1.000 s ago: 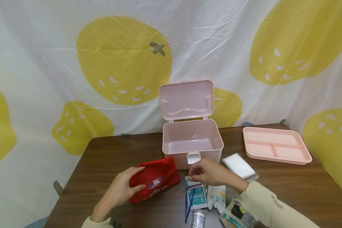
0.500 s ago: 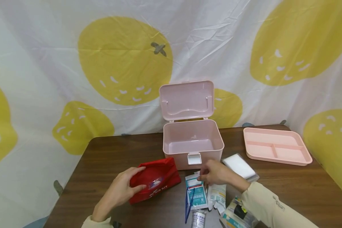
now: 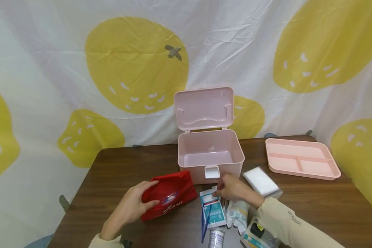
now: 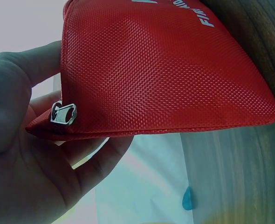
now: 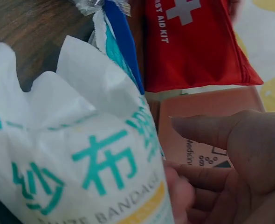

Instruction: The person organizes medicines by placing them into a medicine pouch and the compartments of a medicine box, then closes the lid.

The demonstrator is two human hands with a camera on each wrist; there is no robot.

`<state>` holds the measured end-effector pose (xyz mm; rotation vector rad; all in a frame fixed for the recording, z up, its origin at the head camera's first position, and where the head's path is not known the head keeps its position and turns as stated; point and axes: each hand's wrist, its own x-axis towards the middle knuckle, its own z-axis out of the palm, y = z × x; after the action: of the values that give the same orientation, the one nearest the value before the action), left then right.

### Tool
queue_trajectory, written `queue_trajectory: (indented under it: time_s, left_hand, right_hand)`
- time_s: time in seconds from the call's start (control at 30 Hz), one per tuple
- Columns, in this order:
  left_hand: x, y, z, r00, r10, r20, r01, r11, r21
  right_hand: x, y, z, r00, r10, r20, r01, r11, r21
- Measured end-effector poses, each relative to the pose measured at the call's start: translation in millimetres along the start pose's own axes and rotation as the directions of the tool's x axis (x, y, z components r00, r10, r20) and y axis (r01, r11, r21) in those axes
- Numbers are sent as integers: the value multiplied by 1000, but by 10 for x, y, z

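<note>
My left hand (image 3: 134, 203) grips the end of a red first aid pouch (image 3: 184, 193), which lies before the pink box. In the left wrist view a silver zipper pull (image 4: 64, 113) hangs by the palm. My right hand (image 3: 235, 188) is over several packets in front of the box, its fingertips at the upper end of a teal and white packet (image 3: 215, 214). In the right wrist view thumb and forefinger stand apart, and a gauze bandage pack (image 5: 81, 154) hides some fingertips. A blue-handled item (image 3: 203, 224) lies over the packet's left edge.
An open pink box (image 3: 192, 172) with its lid (image 3: 204, 108) raised stands behind the pouch. A divided pink tray (image 3: 307, 155) lies at right. Nearby are a white pack (image 3: 261, 181), a wrapped roll (image 3: 216, 238) and a clear pack (image 3: 257, 237).
My right hand has shifted right from over the packets, then slightly left. The packets have moved a little left and the gauze bandage pack a little right. My left hand keeps its hold.
</note>
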<state>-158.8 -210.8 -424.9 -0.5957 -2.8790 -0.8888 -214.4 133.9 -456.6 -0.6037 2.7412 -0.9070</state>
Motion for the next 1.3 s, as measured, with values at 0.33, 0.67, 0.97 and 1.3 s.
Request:
queue_trajectory:
  time_s: [0.33,0.67,0.97,1.3]
  left_hand:
    - [10,-3,6,1000,-21,6,21,1000,-7]
    - [9,0,3,1000,-14,-1,14,1000,-6]
    - [8,5,14,999,-35,6,35,999,-18]
    - [9,0,2,1000,-15,5,15,1000,-20]
  right_hand:
    - [34,-18,85,1000,-15,-8,15,998,57]
    - [27,4,-3,995,-18,101,-25,914,405]
    - [7,26,-38,991,22,130,-90,836,542]
    - [-53,2,-118,986,-7,164,-95,789,607]
